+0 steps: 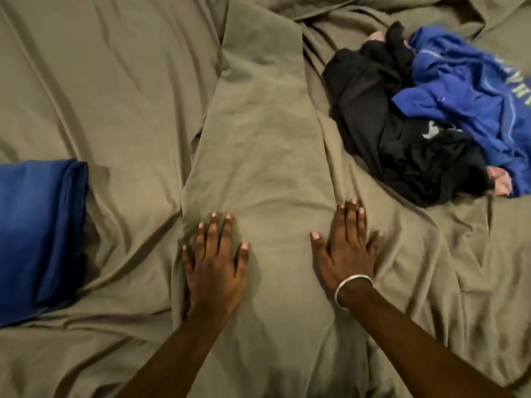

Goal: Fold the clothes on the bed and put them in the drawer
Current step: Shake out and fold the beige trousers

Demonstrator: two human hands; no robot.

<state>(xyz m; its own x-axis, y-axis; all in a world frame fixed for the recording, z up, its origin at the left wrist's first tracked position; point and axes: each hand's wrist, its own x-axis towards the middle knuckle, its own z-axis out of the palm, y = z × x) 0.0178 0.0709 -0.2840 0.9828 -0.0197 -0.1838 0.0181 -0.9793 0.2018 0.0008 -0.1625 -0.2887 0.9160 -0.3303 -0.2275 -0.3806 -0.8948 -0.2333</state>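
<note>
A long olive-green garment lies folded lengthwise down the middle of the bed, almost the same colour as the sheet. My left hand presses flat on its near left side with fingers spread. My right hand, with a silver bangle on the wrist, presses flat on its near right edge. A folded blue garment lies at the left edge. At the upper right sits a crumpled pile: a black garment with a bright blue one on top and a bit of pink cloth sticking out.
The olive bedsheet is rumpled all over, with deep creases around the garment and at the top right. Nothing but bedding and clothes is in view; no drawer shows.
</note>
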